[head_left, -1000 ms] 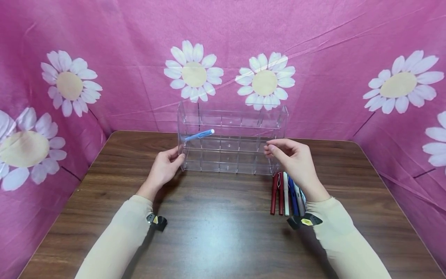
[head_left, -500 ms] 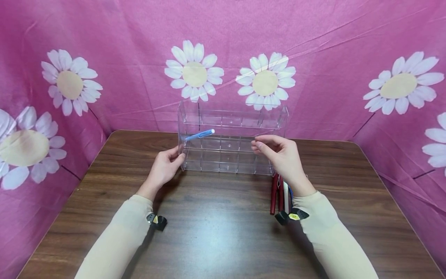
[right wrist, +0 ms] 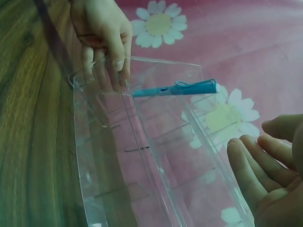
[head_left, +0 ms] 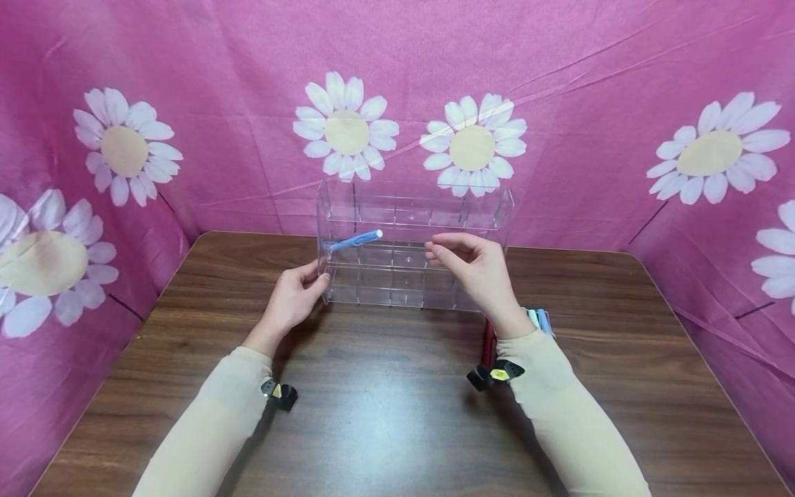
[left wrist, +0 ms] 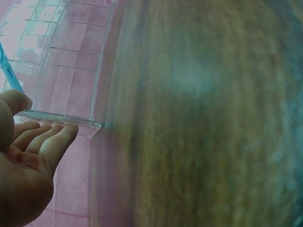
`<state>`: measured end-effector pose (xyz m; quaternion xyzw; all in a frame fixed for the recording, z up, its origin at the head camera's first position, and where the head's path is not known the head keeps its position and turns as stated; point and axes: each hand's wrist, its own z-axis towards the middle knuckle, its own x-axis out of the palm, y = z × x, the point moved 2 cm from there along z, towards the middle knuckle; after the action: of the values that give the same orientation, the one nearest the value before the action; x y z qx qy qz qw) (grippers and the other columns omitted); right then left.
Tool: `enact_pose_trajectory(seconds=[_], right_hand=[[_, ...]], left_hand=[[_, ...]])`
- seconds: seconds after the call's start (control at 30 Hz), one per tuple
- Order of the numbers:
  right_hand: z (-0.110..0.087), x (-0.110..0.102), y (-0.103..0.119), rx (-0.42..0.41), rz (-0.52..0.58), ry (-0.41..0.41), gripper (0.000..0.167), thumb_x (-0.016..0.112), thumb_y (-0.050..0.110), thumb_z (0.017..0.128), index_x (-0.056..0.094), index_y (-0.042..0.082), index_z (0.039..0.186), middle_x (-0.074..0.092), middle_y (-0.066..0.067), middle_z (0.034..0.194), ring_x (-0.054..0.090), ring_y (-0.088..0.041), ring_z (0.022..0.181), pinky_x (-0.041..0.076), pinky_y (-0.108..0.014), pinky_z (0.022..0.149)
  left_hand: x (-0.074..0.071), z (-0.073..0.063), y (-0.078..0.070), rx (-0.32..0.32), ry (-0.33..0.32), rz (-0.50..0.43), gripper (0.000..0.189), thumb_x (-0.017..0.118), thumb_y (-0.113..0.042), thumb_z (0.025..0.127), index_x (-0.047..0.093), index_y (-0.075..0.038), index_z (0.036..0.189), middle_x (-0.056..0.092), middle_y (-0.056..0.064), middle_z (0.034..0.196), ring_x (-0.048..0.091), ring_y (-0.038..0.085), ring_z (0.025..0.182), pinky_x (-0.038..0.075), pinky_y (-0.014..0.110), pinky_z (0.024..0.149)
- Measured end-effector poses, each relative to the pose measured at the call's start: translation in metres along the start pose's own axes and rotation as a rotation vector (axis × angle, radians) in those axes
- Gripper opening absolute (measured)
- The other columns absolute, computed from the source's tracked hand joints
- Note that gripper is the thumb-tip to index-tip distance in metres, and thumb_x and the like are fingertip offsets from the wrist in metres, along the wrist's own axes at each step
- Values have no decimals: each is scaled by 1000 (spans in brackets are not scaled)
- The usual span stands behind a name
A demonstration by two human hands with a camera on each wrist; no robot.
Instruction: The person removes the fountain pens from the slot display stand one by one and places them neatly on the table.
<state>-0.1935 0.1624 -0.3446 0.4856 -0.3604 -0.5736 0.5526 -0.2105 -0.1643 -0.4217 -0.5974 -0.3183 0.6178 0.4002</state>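
Observation:
A clear plastic tiered rack (head_left: pixel 406 278) with divided compartments stands at the back middle of the table. One light blue pen (head_left: pixel 355 240) leans at a slant in its left end compartment on the middle tier, cap end up and to the right. At the rack's left end my left hand (head_left: pixel 297 295) grips the side wall, thumb (left wrist: pixel 18 100) on the inner side and fingers outside. My right hand (head_left: pixel 475 268) hovers before the rack's right half, fingers loosely bent and holding nothing. The right wrist view shows this hand (right wrist: pixel 274 172) apart from the blue pen (right wrist: pixel 196 88).
Several pens lie on the wooden table (head_left: pixel 385 421) by the rack's right front corner, mostly hidden under my right wrist. A dark red pen (head_left: pixel 488 345) and a blue pen (head_left: pixel 544 321) show there. Behind the table hangs a pink cloth (head_left: pixel 248 83) with daisies.
My right hand has moved left along the rack's front, from its right end toward the middle, and its forearm now covers more of the loose pens. My left hand and the blue pen stay put.

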Motion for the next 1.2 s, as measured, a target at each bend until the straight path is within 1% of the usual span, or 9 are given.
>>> enact_pose_trajectory(seconds=[0.1, 0.2, 0.37, 0.5, 0.67, 0.93, 1.03, 1.13, 1.2], right_hand=[[3, 5, 0, 8, 9, 7, 28, 73, 6, 102, 74, -7, 127, 77, -29, 122, 81, -14, 96, 68, -32, 90], [5, 10, 1, 8, 17, 4, 29, 73, 6, 102, 74, -8, 127, 77, -29, 122, 81, -9, 94, 67, -31, 90], [9, 18, -2, 1, 9, -3, 29, 73, 6, 102, 73, -8, 127, 77, -28, 122, 79, -4, 91, 67, -29, 90], [12, 24, -4, 9, 6, -10, 29, 73, 6, 102, 74, -7, 127, 78, -27, 123, 81, -8, 93, 67, -27, 90], [16, 32, -3, 17, 51, -28, 28, 74, 3, 101, 74, -9, 126, 77, -29, 122, 82, -17, 97, 67, -30, 91], [22, 45, -1, -1, 97, -31, 29, 73, 0, 100, 73, -10, 127, 76, -30, 124, 81, -12, 95, 67, -29, 92], [24, 50, -1, 3, 119, -33, 30, 73, -1, 99, 73, -11, 128, 76, -31, 125, 81, -12, 96, 66, -28, 93], [26, 55, -3, 14, 126, -35, 31, 73, -2, 99, 72, -11, 129, 76, -30, 125, 82, -19, 100, 66, -29, 94], [26, 59, -3, 29, 134, -33, 32, 73, -1, 99, 72, -10, 130, 75, -30, 126, 81, -19, 102, 66, -29, 95]], left_hand=[[0, 0, 0, 0, 3, 7, 45, 61, -15, 107, 61, -1, 150, 74, 21, 133, 69, 6, 98, 51, 5, 80], [0, 1, 0, 3, 1, 11, 45, 61, -15, 108, 61, -1, 150, 74, 21, 133, 70, 10, 101, 50, 5, 81], [0, 2, -1, 2, 1, 7, 46, 62, -16, 107, 61, -1, 150, 74, 20, 133, 70, 9, 101, 50, 5, 81], [0, 2, -1, -1, -1, 0, 46, 62, -16, 107, 60, -1, 151, 74, 21, 134, 69, 5, 100, 50, 5, 82], [0, 2, 0, 0, 0, -12, 46, 62, -15, 107, 60, 0, 151, 74, 22, 133, 67, 2, 97, 51, 5, 80], [-1, 1, 1, 3, -2, -20, 46, 62, -14, 107, 61, 0, 150, 74, 23, 131, 67, 1, 94, 52, 6, 78], [0, 1, 1, 3, -3, -24, 45, 62, -14, 107, 61, 0, 150, 74, 23, 131, 67, 1, 94, 52, 6, 78], [1, 1, 1, 6, -3, -24, 45, 62, -14, 107, 61, 0, 150, 74, 24, 131, 67, 2, 95, 52, 6, 78], [1, 1, 2, 7, -3, -25, 45, 62, -14, 107, 61, 0, 150, 75, 24, 131, 67, 2, 94, 52, 6, 77]])
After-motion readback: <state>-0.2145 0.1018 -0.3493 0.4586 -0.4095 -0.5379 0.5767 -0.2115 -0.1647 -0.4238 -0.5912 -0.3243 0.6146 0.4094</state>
